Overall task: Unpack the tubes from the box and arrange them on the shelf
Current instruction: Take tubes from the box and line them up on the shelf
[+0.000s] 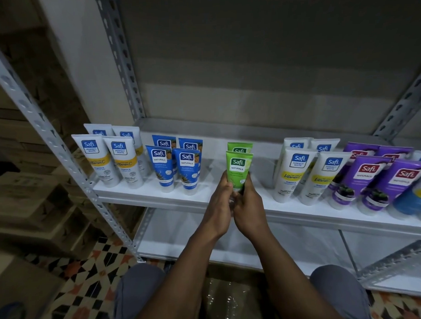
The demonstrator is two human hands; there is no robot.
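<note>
While both forearms are stretched forward, a green tube (239, 170) is gripped upright at its lower end by the left hand (218, 206) and right hand (249, 207) at the shelf's (144, 196) front edge; crinkled wrap is seen in the box (224, 302).

Open shelf (212, 168) gap between blue tubes (178, 165) and white tubes (298, 173).

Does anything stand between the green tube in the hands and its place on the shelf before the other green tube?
Nothing visible does. The left hand and right hand hold the green tube at a bare gap of the shelf, just before the rear green tube, between the blue tubes and the white tubes.
</note>
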